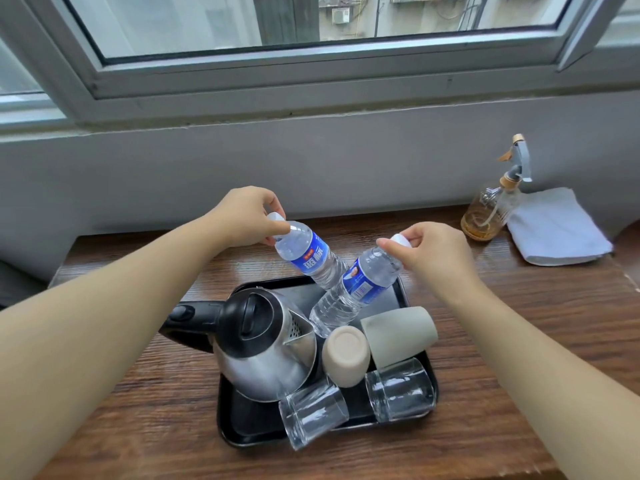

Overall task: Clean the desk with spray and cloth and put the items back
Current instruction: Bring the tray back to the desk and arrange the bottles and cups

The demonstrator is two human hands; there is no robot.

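Hands [247,216] [434,249] outstretched, fingers pinching tilted bottles' [311,254] [356,289] caps.

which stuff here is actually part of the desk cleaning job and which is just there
Part of the job:
spray bottle
folded cloth
desk
black tray with kettle, cups, glasses
two water bottles, one in the left hand, one in the right hand

Just there:
window
wall below it
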